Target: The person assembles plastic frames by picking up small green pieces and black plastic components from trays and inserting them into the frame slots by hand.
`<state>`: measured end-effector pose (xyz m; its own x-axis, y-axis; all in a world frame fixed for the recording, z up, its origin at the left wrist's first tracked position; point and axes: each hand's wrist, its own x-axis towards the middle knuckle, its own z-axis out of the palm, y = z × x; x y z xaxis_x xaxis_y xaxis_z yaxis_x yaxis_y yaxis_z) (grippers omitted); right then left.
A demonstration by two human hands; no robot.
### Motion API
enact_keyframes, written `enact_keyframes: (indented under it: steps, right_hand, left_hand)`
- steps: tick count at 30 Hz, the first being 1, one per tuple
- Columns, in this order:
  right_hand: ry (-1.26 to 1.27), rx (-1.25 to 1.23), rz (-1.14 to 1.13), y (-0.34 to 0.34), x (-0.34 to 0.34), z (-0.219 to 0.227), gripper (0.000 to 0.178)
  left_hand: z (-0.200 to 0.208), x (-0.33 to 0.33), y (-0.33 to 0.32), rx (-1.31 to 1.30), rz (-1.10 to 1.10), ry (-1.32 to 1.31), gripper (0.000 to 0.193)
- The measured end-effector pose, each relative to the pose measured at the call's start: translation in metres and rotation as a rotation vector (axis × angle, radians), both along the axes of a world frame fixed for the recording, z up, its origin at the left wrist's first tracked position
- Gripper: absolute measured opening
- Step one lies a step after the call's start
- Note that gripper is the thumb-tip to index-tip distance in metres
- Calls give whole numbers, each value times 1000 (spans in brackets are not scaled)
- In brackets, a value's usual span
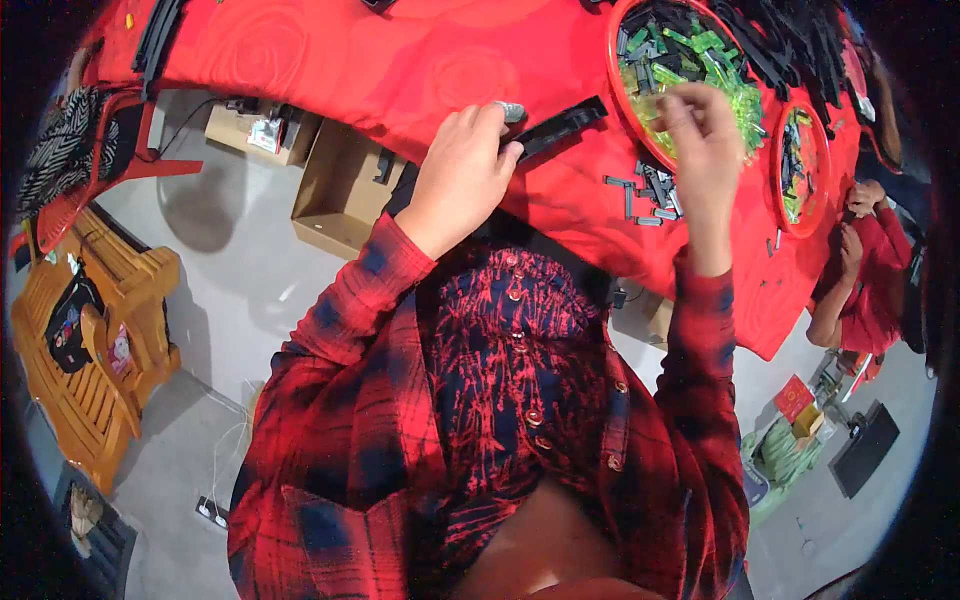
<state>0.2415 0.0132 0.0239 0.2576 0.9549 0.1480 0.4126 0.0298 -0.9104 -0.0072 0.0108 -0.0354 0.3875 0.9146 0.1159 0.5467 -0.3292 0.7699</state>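
My left hand (462,172) is closed around one end of a long black plastic strip (565,128), which sticks out to the right above the red-covered table. A small shiny grey piece (512,112) shows by its fingertips. Over the near edge of a round red basket (612,70), my right hand (702,135) is raised with thumb and fingers curled together; whatever lies between them is too blurred to make out. Yellow-green, clear and black small plastic parts (700,50) fill that basket. Several loose grey and black pieces (655,192) lie on the cloth just below it.
A smaller red basket (826,170) of mixed parts stands to the right. Black strips (790,50) are heaped at the far right, others (158,45) far left. An open cardboard box (340,190) sits below the table edge. A co-worker in red (870,260) works at the right.
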Motion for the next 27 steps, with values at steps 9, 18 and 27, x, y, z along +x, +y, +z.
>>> enact_keyframes:
  steps: [9, 18, 27]
  right_hand:
    - [-498, 154, 202, -21, -55, -48, 15]
    - [-565, 180, 250, -24, -58, -57, 13]
    - [-589, 156, 294, -22, -57, -55, 15]
  left_hand:
    - [10, 6, 4, -37, 40, 70, 29]
    - [1, 5, 7, -55, 51, 36, 28]
    - [0, 4, 10, -64, 48, 24, 32]
